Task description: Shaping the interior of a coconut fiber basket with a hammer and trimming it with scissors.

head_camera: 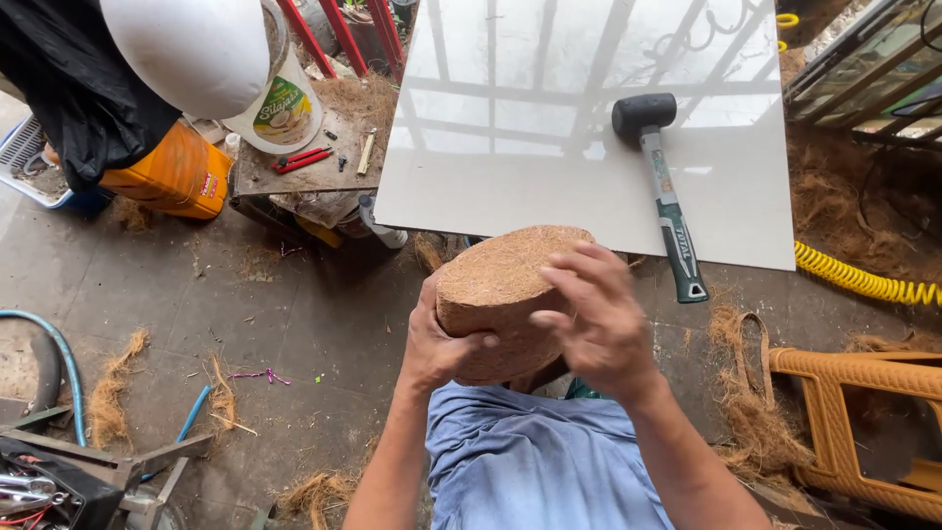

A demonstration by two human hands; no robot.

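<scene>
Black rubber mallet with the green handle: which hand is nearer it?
Right. The right hand is just below the mallet handle; the left hand grips the round brown coir block, farther left.
</scene>
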